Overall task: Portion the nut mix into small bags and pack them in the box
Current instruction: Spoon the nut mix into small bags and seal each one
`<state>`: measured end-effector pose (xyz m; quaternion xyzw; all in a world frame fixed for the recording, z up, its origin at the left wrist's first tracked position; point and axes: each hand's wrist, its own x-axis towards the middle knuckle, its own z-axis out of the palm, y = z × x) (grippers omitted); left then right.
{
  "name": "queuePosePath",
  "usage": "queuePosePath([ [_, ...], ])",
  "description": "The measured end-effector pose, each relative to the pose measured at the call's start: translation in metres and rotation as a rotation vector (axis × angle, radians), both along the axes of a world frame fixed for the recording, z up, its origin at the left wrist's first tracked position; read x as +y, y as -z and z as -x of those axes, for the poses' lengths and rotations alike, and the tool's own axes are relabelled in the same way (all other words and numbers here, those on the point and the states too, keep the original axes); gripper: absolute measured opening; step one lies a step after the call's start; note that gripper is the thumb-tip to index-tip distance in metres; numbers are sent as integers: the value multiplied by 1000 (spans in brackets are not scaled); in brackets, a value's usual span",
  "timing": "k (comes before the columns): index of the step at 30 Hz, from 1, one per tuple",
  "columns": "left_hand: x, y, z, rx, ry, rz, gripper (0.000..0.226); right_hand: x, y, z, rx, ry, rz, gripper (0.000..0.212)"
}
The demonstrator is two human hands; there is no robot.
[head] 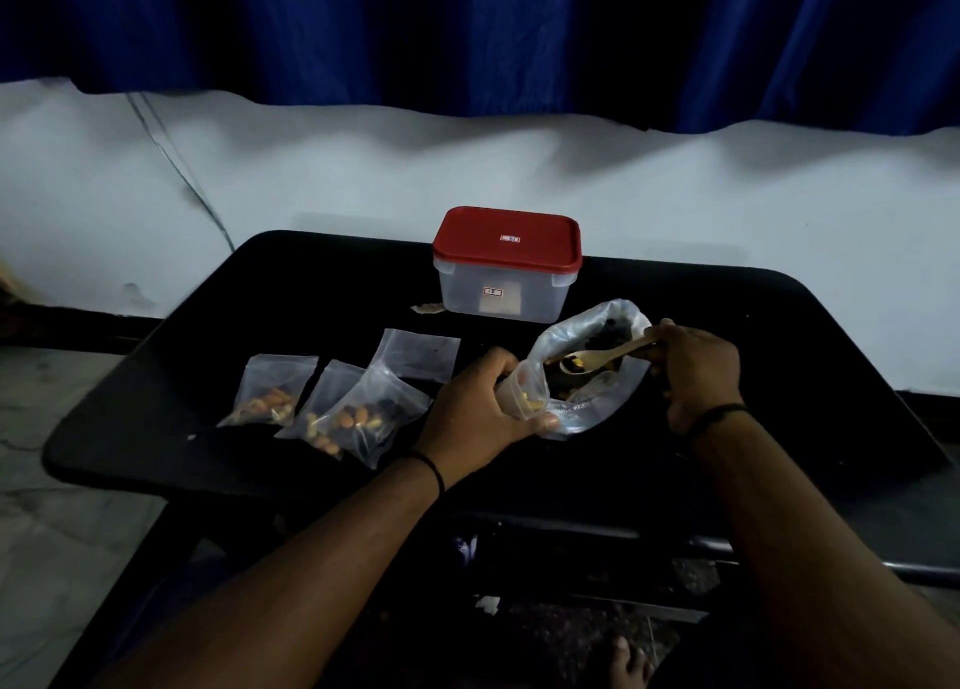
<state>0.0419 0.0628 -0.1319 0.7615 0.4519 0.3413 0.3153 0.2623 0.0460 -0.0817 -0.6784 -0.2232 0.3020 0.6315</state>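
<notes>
1. Right hand (pixel 696 371), centre right of the frame: grip is clamping the handle of a wooden spoon (pixel 605 358), fingers curled round its end. The bowl is carrying a few pieces of nut mix and is hanging over the mouth of the large stock bag (pixel 587 366).
2. Left hand (pixel 480 407), centre of the frame: grip is wrapping round a small bag (pixel 527 394), fingers and thumb curled on it, mouth tilted toward the spoon. Yellowish pieces are showing inside it.
3. Step in hand, by judgement: filling a further portion, spoon passing from stock bag to small bag.
4. Next move is calling for the spoon tip to sit inside the small mouth before tipping, or pieces will be spilling onto the desk (pixel 156 428).
5. Filled small bags (pixel 332 407), three by appearance, are lying left of centre; one empty bag (pixel 421 353) is lying flat just behind them.
6. Box (pixel 506 267), upper centre, is standing on the desk with its red lid (pixel 506 238) on; nothing is visibly packed in it yet.
</notes>
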Motion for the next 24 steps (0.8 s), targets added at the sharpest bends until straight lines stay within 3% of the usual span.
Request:
queuePosePath([
  [7, 0, -2, 0, -24, 5, 13, 71, -13, -29, 27, -38, -86, -190, 22],
  [10, 2, 0, -1, -57, 8, 38, 70, -17, -36, 42, -343, -249, -302, 18],
  [12, 2, 2, -1, -73, -2, 57, 68, -22, -40, 50, -604, -500, -374, 15],
  [15, 3, 3, -1, -127, 6, 95, 65, -31, -47, 61, -782, -726, -442, 17],
  [19, 5, 1, -1, -200, 20, 128, 63, -34, -49, 62, -703, -660, -503, 15],
  [24, 6, -5, 0, -303, -9, 168, 49, -29, -45, 50, -374, -250, -560, 19],
])
